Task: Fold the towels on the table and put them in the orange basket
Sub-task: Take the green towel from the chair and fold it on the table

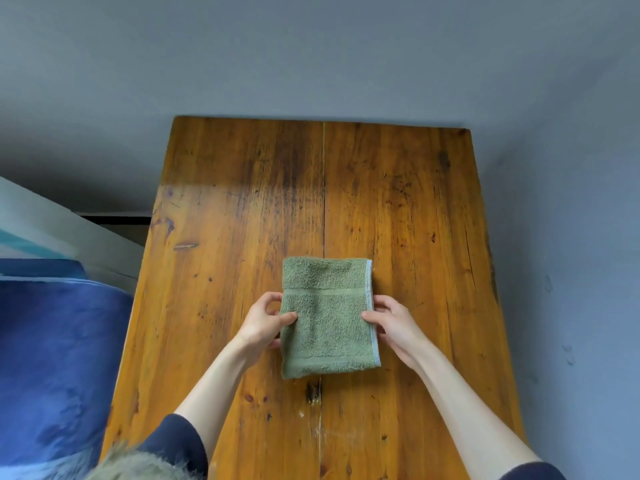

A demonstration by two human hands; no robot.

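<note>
now both hands, left hand (264, 320) and right hand (393, 322), pinch the folded green towel (327, 317) sides.

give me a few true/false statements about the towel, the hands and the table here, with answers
1. The green towel lies folded on the wooden table. True.
2. The left hand and the right hand each hold one side edge of the towel. True.
3. The orange basket stands at the far end of the table. False: no basket is in view.
4. The towel is red. False: it is green with a pale edge along its right side.
5. A second towel lies spread out beside the first. False: only one towel shows on the table.
</note>
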